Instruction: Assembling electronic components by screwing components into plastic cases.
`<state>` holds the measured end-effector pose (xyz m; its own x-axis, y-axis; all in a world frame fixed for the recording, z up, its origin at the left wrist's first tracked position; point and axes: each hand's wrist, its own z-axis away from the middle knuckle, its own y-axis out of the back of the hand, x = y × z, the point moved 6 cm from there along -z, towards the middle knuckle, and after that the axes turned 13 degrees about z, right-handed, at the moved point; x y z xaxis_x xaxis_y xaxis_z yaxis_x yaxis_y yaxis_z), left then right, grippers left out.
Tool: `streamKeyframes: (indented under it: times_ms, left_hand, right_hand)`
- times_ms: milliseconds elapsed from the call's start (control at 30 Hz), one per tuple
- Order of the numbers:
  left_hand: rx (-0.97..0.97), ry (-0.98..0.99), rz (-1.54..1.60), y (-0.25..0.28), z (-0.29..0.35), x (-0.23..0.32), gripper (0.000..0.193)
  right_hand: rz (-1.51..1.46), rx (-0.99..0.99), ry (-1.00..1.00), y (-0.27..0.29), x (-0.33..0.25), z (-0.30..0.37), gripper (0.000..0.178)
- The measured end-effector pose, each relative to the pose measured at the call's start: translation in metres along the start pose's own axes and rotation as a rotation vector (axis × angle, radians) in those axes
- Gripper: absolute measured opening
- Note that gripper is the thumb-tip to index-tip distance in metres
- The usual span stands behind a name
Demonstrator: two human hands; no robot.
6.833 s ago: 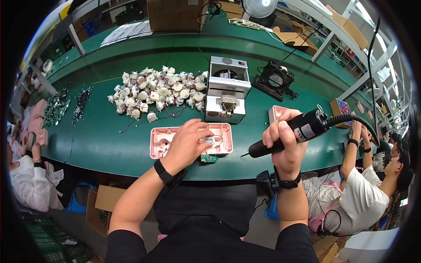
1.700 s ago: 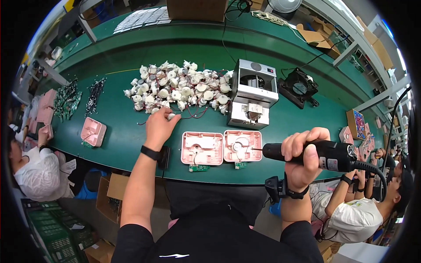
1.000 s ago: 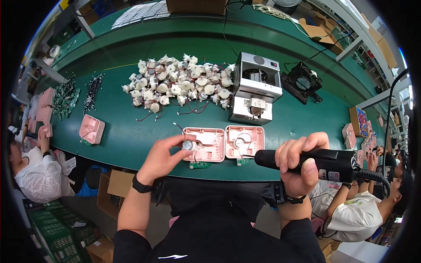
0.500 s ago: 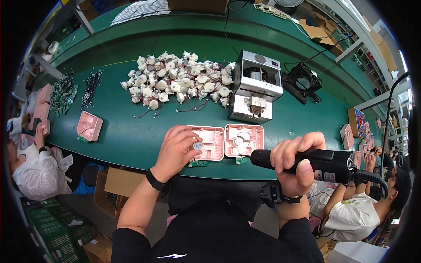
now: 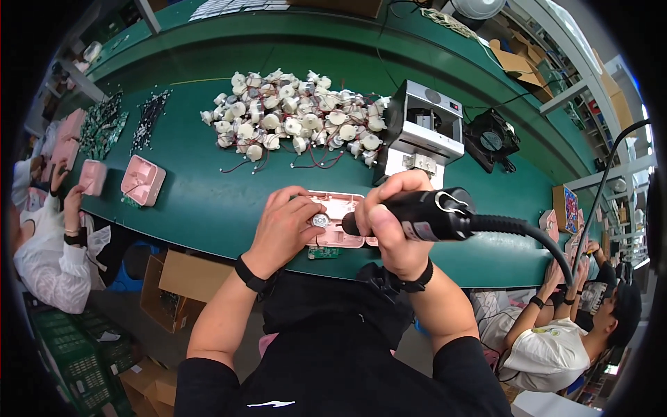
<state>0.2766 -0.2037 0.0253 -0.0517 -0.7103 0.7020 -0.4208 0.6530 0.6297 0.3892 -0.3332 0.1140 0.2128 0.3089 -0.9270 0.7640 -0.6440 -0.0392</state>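
My left hand (image 5: pixel 281 226) pinches a small round silver motor (image 5: pixel 320 220) inside a pink plastic housing (image 5: pixel 344 240) at the table's near edge. A green circuit board (image 5: pixel 324 254) pokes out below that housing. In my right hand (image 5: pixel 396 240) a black corded electric screwdriver (image 5: pixel 441 208) lies nearly level, its nose turned left, just right of the motor. Whether the bit touches anything cannot be made out. Most of a second pink housing (image 5: pixel 372 242) is hidden behind my right hand.
A heap of white pump motors (image 5: pixel 295 115) with red and black leads lies beyond my hands. Right of it stands a silver-grey machine (image 5: pixel 424 125), then a black fan (image 5: pixel 492 139). Another pink housing (image 5: pixel 143 181) sits left. Co-workers (image 5: pixel 556 340) sit on both sides.
My right hand has brought the screwdriver leftward, its nose now close to the motor. My left hand keeps its hold on the motor. The whole view has shifted slightly.
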Motion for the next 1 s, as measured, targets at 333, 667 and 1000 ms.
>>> streamKeyframes:
  times_ms: [333,667,1000]
  left_hand:
    - [0.075,-0.049,-0.033,-0.001,0.004,-0.002,0.039]
    - [0.067,-0.018,0.055,-0.002,-0.001,-0.003,0.041]
    - [0.282,0.243,0.272,0.007,0.035,-0.011,0.059]
  right_hand:
    - [-0.036,-0.053,-0.038,-0.024,0.034,-0.004,0.029]
    - [0.308,-0.11,0.035,-0.029,0.04,-0.003,0.031]
    - [0.107,0.287,0.221,0.081,-0.045,-0.011,0.017]
